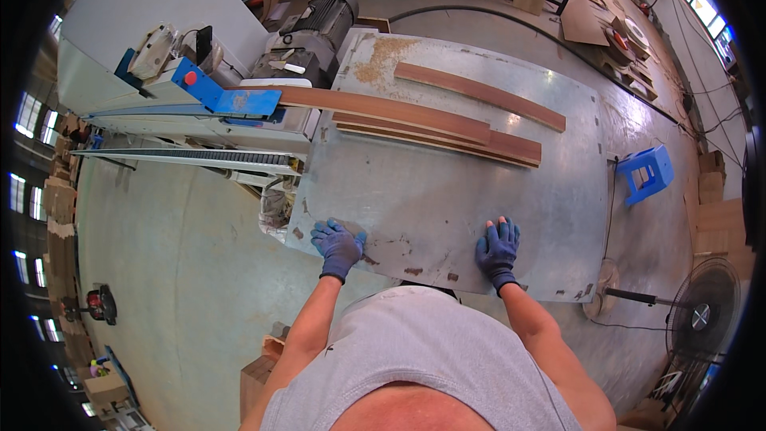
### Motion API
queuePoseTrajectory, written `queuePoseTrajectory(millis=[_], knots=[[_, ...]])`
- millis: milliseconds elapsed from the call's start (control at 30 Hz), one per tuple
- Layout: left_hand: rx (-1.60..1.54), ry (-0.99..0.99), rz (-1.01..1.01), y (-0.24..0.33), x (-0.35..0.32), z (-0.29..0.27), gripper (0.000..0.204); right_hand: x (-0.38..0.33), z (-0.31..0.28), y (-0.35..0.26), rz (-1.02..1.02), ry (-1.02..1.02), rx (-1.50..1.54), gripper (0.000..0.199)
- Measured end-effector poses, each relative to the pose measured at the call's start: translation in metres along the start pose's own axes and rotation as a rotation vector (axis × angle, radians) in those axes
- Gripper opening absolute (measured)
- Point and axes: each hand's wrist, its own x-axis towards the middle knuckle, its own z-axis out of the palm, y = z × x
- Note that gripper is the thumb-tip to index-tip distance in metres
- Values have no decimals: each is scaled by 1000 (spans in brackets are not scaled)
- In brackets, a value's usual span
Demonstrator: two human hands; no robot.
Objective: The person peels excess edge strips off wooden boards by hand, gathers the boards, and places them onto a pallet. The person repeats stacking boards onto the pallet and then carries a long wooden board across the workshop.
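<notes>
Both hands rest flat on the near edge of the metal worktop (447, 207), empty. Left hand (337, 246) in a blue glove, fingers spread and released, palm down near the worktop's near-left corner. Right hand (498, 249), also gloved blue, fingers released and pressed on the sheet surface toward the near-right. Neither hand grasps anything.

Work pieces: 1 long brown wooden strip (375, 105) lies partly out of the machine (159, 56) at the left, its end reaching onto the worktop. Under and just beside it, a stack of 2 or 3 similar strips (479, 144), edges touching. 1 further strip (479, 94) lies apart at the far side, angled, next to a patch of sawdust (381, 56).

Judgement on progress: several strips appear already through the machine and laid out on the worktop; 1 looks to be midway, still bridging machine and worktop. The hands are well apart from all strips, so this reads as a waiting posture between pieces rather than active handling. How many strips remain cannot be told; no supply pile is visible at the feed side.

Surroundings: blue plastic stool (646, 174) right of the worktop, standing fan (702, 315) at lower right, concrete floor (175, 271), electric motor (319, 20) behind the worktop.
</notes>
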Motion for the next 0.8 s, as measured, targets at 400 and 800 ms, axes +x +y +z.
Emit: queuePoseTrajectory(millis=[400, 800], knots=[[18, 27, 2, -1, 2, 3, 109, 4, -1, -4, 9, -2, -3, 47], [26, 35, 0, -2, 1, 5, 108, 3, -2, -5, 10, -6, -7, 48]])
